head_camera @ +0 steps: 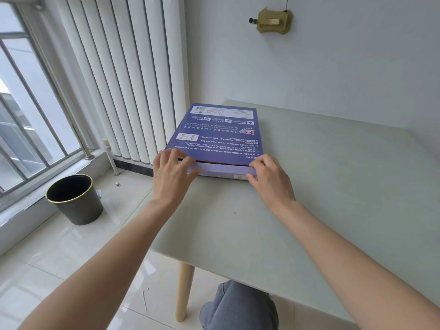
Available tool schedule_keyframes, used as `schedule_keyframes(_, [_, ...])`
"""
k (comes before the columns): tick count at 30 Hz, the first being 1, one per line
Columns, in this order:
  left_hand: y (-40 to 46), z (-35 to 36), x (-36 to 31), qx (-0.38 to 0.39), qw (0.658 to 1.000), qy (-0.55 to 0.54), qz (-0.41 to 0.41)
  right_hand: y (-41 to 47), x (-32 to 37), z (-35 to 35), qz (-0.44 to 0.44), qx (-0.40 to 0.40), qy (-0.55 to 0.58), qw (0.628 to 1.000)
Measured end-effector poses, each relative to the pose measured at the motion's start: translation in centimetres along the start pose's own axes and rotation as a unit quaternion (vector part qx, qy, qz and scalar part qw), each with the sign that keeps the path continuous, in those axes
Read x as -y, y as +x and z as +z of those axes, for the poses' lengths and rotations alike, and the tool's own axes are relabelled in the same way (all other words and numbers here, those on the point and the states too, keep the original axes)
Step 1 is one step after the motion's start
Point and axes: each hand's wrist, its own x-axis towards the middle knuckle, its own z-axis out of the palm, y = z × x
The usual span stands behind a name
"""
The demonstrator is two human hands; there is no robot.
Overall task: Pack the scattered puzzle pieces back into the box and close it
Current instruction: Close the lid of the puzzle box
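A flat purple puzzle box [217, 136] with white printed text lies near the far left corner of the pale table [333, 186]. Its near end flap [221, 168] is folded up, with a thin dark gap showing along the top edge. My left hand [172, 176] holds the box's near left corner, fingers on top and thumb against the flap. My right hand [269, 177] pinches the near right corner of the flap. No loose puzzle pieces are visible on the table.
A white radiator [123, 75] stands behind the box against the wall. A black bin [75, 198] sits on the tiled floor to the left, below a window. A brass fixture [271, 20] hangs on the wall. My knee [238, 308] shows under the table's near edge.
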Motion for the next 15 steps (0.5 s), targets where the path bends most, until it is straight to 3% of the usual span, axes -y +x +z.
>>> schedule_keyframes(2, [-0.1, 0.1, 0.5, -0.036, 0.998, 0.011, 0.039, -0.1, -0.2, 0.4, -0.017, -0.027, -0.001, 0.999])
schedule_keyframes(5, [-0.1, 0.2, 1.0, -0.031, 0.996, 0.002, 0.084, -0.4, -0.4, 0.9, -0.042, -0.069, -0.012, 0.997])
schedule_keyframes(15, [0.5, 0.0, 1.1, 0.003, 0.998, -0.018, 0.066, -0.4, -0.9, 0.8, -0.073, -0.054, -0.057, 0.994])
